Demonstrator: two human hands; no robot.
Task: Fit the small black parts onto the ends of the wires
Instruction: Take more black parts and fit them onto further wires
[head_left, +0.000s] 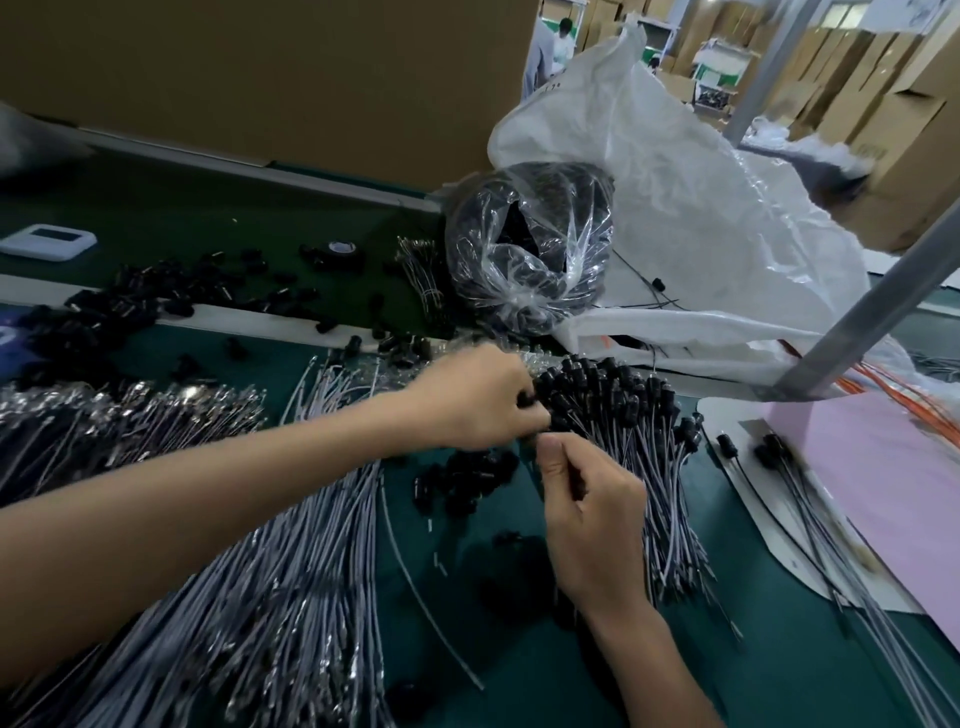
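Observation:
My left hand (480, 397) pinches a small black part (527, 400) just above my right hand (582, 499), whose thumb and fingers pinch a thin wire end; most of that wire is hidden by the hand. Both hands meet over the green table (524, 649). Right beside them lies a pile of finished wires with black caps (618, 395). A big fan of bare grey wires (249, 587) spreads at the lower left. A small heap of loose black parts (467, 475) sits between my arms.
A clear bag of black parts (524, 249) stands behind the hands, against a large white sack (701, 218). More black parts (135, 301) litter the far left. Pink paper (883, 467) and a grey metal post (878, 312) are at right. Cardboard wall behind.

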